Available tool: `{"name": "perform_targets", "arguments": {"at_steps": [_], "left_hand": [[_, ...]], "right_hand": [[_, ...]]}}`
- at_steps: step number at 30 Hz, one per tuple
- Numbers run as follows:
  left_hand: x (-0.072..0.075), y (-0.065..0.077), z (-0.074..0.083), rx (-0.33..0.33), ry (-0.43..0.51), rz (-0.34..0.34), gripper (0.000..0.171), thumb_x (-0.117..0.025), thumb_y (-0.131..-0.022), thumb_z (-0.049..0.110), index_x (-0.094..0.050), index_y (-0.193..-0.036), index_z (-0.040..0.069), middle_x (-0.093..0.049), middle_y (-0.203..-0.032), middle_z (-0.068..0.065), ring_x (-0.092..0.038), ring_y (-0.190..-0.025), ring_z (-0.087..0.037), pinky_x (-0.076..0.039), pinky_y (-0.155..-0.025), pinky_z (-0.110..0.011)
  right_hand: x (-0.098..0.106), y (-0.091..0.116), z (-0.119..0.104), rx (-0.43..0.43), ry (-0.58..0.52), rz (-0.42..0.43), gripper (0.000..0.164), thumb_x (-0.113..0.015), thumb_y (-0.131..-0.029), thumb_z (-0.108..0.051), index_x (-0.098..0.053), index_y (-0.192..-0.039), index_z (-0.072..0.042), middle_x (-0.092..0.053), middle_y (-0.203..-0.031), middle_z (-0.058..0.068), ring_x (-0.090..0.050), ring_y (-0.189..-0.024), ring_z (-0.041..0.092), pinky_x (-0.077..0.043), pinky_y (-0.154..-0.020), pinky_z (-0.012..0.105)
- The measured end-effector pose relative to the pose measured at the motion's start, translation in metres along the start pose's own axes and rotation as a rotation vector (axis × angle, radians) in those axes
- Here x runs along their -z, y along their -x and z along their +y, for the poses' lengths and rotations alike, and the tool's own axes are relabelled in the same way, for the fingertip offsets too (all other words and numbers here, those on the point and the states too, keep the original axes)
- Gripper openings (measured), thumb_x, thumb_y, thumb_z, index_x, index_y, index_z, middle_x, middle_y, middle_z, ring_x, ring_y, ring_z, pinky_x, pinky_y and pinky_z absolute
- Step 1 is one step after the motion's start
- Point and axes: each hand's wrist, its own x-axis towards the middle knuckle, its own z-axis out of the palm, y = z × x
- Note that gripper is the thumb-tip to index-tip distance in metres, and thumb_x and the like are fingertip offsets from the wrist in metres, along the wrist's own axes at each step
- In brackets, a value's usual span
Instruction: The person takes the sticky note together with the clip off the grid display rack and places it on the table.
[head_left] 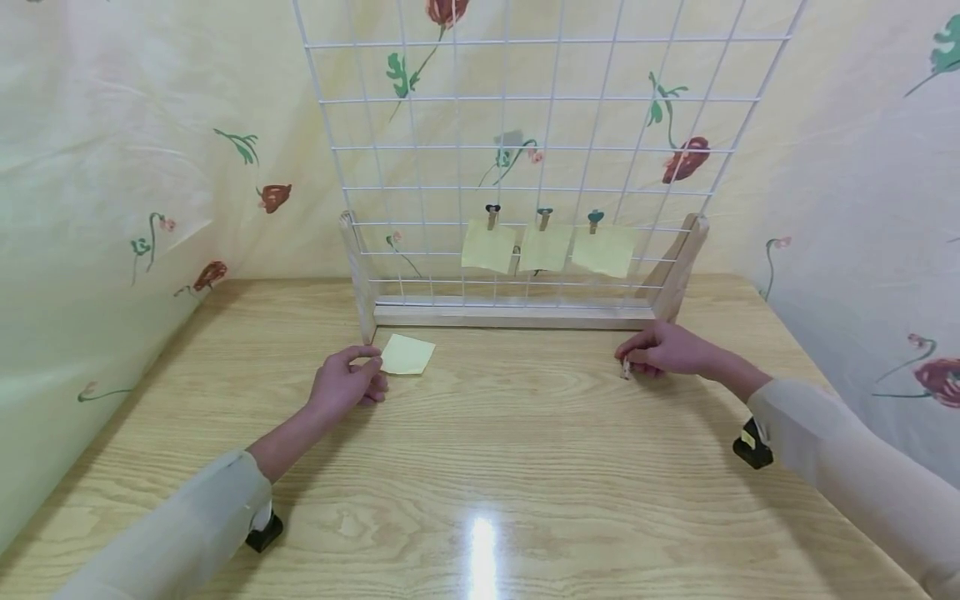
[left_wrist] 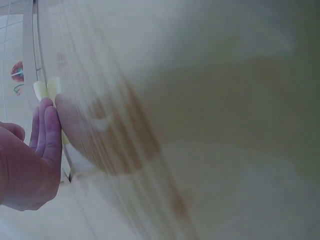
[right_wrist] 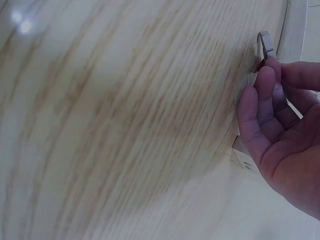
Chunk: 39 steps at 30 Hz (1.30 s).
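My left hand [head_left: 347, 385] pinches a pale yellow sticky note [head_left: 407, 355] by its left edge, near the left foot of the wire grid. The left wrist view shows the note [left_wrist: 40, 91] at the fingertips, mostly hidden by the fingers. On the right, my right hand [head_left: 663, 350] holds a small wooden clothespin [head_left: 626, 368] between thumb and fingers, just above the table. In the right wrist view the clothespin [right_wrist: 267, 42] sticks out past the fingertips, with a bit of red at its held end.
A white wire grid [head_left: 558, 150] stands at the back in a wooden base [head_left: 517, 317]. Three yellow notes hang on it, including a left note [head_left: 487, 247], a middle note [head_left: 545, 250] and a right note [head_left: 603, 252], each under a clothespin. Flowered cloth surrounds the wooden table [head_left: 525, 433].
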Motion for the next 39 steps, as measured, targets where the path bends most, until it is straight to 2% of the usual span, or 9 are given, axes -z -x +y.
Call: {"name": "perform_targets", "arguments": {"at_steps": [14, 20, 25, 30, 35, 39], "left_hand": [[0.001, 0.0, 0.002, 0.009, -0.022, 0.0, 0.038, -0.051, -0.101, 0.021, -0.052, -0.13, -0.003, -0.07, -0.074, -0.006, -0.068, -0.062, -0.016, -0.059, -0.061, -0.027], [0.005, -0.001, 0.006, -0.028, -0.025, 0.001, 0.04, -0.05, -0.101, 0.021, -0.051, -0.131, -0.005, -0.07, -0.078, -0.013, -0.069, -0.064, -0.02, -0.06, -0.064, -0.032], [0.006, -0.004, 0.014, -0.048, -0.01, 0.036, 0.039, -0.052, -0.1, 0.021, -0.053, -0.129, -0.005, -0.07, -0.079, -0.017, -0.069, -0.065, -0.02, -0.06, -0.065, -0.033], [0.004, -0.007, 0.023, -0.052, -0.019, 0.041, 0.039, -0.052, -0.1, 0.023, -0.054, -0.13, -0.002, -0.069, -0.077, -0.012, -0.069, -0.064, -0.02, -0.06, -0.063, -0.032], [-0.002, -0.011, 0.03, -0.084, -0.013, 0.048, 0.037, -0.052, -0.099, 0.022, -0.055, -0.128, -0.002, -0.069, -0.076, -0.01, -0.069, -0.064, -0.02, -0.059, -0.061, -0.031], [-0.008, -0.017, 0.035, -0.15, -0.038, 0.071, 0.034, -0.053, -0.099, 0.02, -0.058, -0.126, -0.001, -0.07, -0.09, -0.017, -0.07, -0.074, -0.021, -0.059, -0.063, -0.03]], "right_hand": [[-0.001, -0.002, -0.001, 0.013, -0.016, 0.006, 0.026, -0.056, -0.095, -0.006, -0.064, -0.113, 0.01, -0.06, -0.071, 0.005, -0.051, -0.059, 0.011, -0.043, -0.049, 0.022], [0.004, -0.001, -0.005, 0.009, 0.02, 0.033, 0.027, -0.056, -0.096, -0.011, -0.065, -0.114, 0.007, -0.061, -0.071, 0.005, -0.053, -0.06, 0.012, -0.046, -0.051, 0.024], [0.008, -0.004, -0.015, 0.082, -0.024, 0.053, 0.027, -0.052, -0.096, -0.006, -0.063, -0.115, 0.01, -0.061, -0.071, 0.01, -0.052, -0.058, 0.013, -0.045, -0.05, 0.025], [0.008, -0.008, -0.026, 0.121, -0.035, 0.075, 0.027, -0.052, -0.097, -0.006, -0.063, -0.116, 0.009, -0.061, -0.074, 0.013, -0.054, -0.06, 0.015, -0.049, -0.052, 0.029], [0.007, -0.013, -0.039, 0.13, -0.034, 0.099, 0.026, -0.051, -0.098, -0.006, -0.063, -0.117, 0.008, -0.061, -0.081, 0.021, -0.055, -0.063, 0.016, -0.05, -0.054, 0.031], [0.006, -0.018, -0.05, 0.147, -0.043, 0.122, 0.026, -0.05, -0.098, -0.005, -0.062, -0.117, 0.008, -0.062, -0.083, 0.019, -0.055, -0.064, 0.014, -0.048, -0.053, 0.027]]}}
